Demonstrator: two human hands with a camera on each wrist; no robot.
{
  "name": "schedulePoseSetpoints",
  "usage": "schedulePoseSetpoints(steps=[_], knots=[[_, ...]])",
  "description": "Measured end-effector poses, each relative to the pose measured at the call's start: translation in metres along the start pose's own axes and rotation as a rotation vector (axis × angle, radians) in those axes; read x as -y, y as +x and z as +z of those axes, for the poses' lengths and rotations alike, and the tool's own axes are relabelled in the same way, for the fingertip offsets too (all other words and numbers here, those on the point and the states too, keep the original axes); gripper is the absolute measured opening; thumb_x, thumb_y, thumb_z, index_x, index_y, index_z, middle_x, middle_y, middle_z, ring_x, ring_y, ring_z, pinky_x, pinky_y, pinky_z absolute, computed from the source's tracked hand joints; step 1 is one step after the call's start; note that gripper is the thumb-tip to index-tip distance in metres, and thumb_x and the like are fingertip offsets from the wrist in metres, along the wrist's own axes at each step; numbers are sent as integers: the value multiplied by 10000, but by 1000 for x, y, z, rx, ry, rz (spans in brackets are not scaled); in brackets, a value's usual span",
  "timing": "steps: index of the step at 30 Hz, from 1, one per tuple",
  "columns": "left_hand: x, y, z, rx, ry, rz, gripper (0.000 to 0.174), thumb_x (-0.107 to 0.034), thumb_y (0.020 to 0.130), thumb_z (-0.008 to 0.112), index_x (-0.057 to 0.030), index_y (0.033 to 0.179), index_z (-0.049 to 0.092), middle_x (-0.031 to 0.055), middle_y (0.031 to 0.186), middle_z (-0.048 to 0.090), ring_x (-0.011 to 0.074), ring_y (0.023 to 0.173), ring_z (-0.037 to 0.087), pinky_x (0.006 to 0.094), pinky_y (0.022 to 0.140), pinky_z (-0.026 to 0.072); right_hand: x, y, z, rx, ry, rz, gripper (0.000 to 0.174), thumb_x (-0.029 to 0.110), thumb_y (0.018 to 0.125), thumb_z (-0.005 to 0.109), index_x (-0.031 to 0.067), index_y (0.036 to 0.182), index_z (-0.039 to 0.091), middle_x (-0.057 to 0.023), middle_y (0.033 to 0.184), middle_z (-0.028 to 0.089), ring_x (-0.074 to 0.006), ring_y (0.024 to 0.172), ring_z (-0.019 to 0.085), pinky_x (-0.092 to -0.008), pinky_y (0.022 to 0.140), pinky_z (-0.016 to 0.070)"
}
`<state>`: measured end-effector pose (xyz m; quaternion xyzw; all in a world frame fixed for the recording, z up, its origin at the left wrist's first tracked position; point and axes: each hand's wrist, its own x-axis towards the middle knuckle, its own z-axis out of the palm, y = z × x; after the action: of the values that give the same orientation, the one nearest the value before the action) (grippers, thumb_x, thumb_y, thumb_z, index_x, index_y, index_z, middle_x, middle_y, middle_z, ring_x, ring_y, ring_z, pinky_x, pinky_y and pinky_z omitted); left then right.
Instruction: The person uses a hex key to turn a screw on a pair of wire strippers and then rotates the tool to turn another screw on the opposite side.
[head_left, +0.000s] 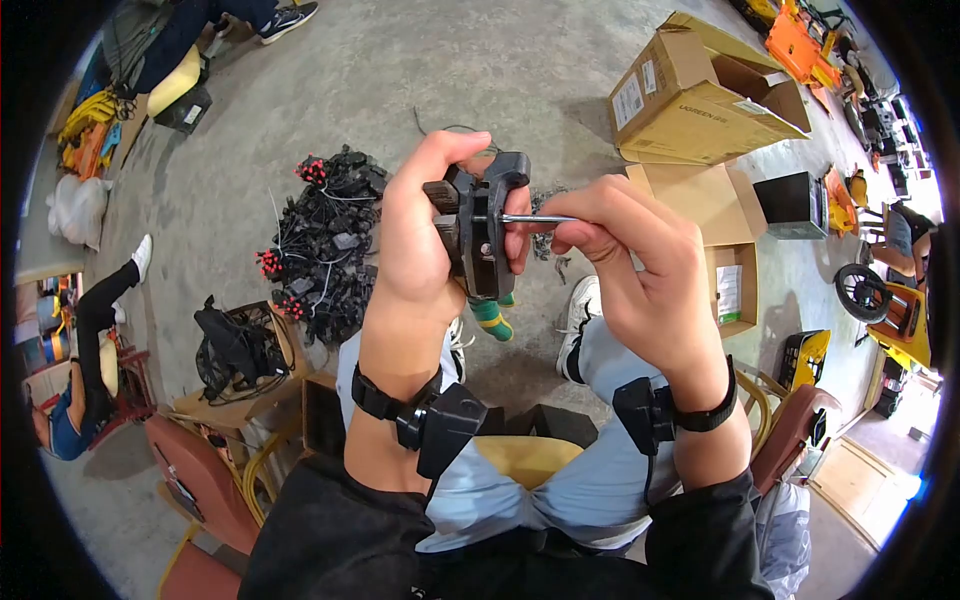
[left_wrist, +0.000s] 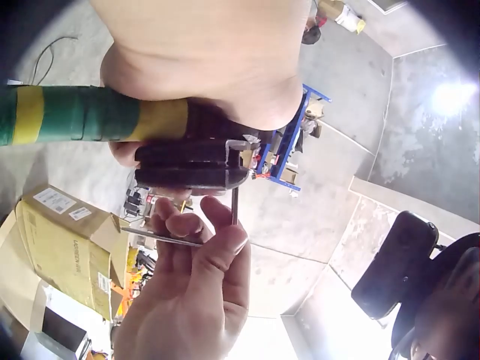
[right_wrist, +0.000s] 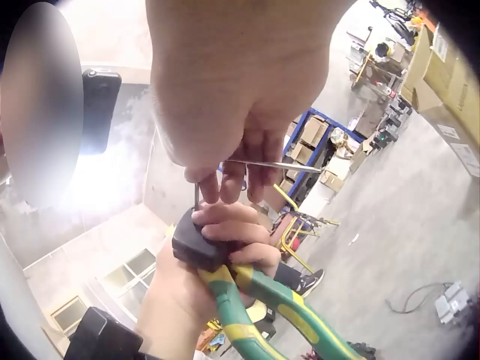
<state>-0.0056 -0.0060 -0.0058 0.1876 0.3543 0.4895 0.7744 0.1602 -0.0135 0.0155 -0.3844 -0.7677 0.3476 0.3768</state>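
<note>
In the head view my left hand (head_left: 415, 215) grips a plier-like tool (head_left: 490, 265) with a bulky black head and green-and-yellow handles (right_wrist: 311, 322). Those handles point down and away in the right wrist view. My right hand (head_left: 640, 270) pinches a thin metal hex key (head_left: 535, 218) between thumb and fingers. One arm of the key meets the black head from the right, while the other (left_wrist: 165, 238) lies across the fingers in the left wrist view. Its bend is hidden behind the thumb and fingertips.
On the floor to the left lies a pile of black parts (head_left: 345, 240) with red tips. A large cardboard box (head_left: 670, 100) stands at upper right, and an open carton (head_left: 745, 260) lies below it. A black bag (head_left: 235, 345) rests at left; another person's shoe (head_left: 290, 20) shows at upper left.
</note>
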Motion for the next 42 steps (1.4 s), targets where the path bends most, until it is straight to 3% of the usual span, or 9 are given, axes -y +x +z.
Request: schedulePoseSetpoints(steps=[10, 14, 17, 19, 22, 35, 39, 41, 42], knots=[[-2, -1, 1, -29, 26, 2, 404, -381, 781, 451, -21, 619, 538, 75, 545, 520, 182, 439, 506, 292, 441, 425, -5, 4, -4, -23, -418, -214, 146, -66, 699, 578, 16, 810, 626, -91, 837, 602, -261, 883, 590, -339, 818, 447], [-1, -1, 2, -62, 12, 30, 381, -368, 781, 459, -19, 654, 544, 75, 576, 536, 181, 442, 509, 292, 442, 427, -7, 4, -1, -68, -346, -262, 128, -48, 733, 570, 26, 819, 630, -91, 788, 597, -244, 833, 604, -330, 755, 471], [1, 1, 0, -81, 66, 81, 374, -365, 781, 462, -17, 678, 549, 78, 595, 547, 180, 441, 509, 292, 444, 430, 1, -2, 2, -13, -83, 7, 113, 3, 791, 561, 57, 865, 628, -58, 652, 545, -198, 627, 575, -284, 593, 469], [1, 1, 2, -109, 50, 80, 376, -366, 782, 461, -18, 676, 551, 78, 588, 545, 179, 440, 509, 291, 443, 430, 9, -3, 1, 46, 498, 499, 114, 67, 872, 511, 14, 841, 606, -41, 558, 519, -114, 506, 534, -238, 497, 440], [-1, 1, -1, -95, 50, 88, 385, -373, 783, 457, -19, 664, 555, 77, 571, 540, 178, 439, 508, 289, 441, 428, 11, 0, -5, 8, 684, 520, 189, 110, 907, 472, -16, 837, 594, -17, 525, 504, -64, 486, 505, -225, 479, 424], [-2, -1, 1, -66, 41, 34, 403, -387, 774, 454, -24, 624, 546, 72, 546, 524, 169, 440, 502, 284, 437, 424, -7, 3, 4, -81, -180, -178, 128, -76, 734, 563, -28, 842, 611, -122, 827, 594, -222, 803, 603, -260, 641, 472], [-1, -1, 0, -84, 47, 54, 385, -374, 774, 461, -23, 641, 548, 75, 556, 532, 174, 440, 508, 291, 434, 428, -6, 2, 2, -64, -235, -201, 91, -42, 778, 547, -24, 842, 609, -104, 751, 597, -196, 765, 615, -245, 623, 467], [1, 0, 1, -152, 80, 87, 362, -352, 774, 469, -17, 665, 551, 81, 572, 542, 180, 441, 517, 295, 435, 435, 2, -1, 1, 30, 70, 174, 98, 11, 836, 518, -28, 861, 604, -77, 654, 591, -147, 667, 601, -232, 597, 456], [2, 0, 0, -151, 80, 86, 362, -352, 774, 469, -17, 665, 551, 81, 572, 542, 180, 441, 517, 295, 435, 435, 4, -2, 1, 30, 70, 174, 98, 11, 836, 518, -28, 861, 604, -77, 654, 591, -147, 667, 601, -232, 597, 456]])
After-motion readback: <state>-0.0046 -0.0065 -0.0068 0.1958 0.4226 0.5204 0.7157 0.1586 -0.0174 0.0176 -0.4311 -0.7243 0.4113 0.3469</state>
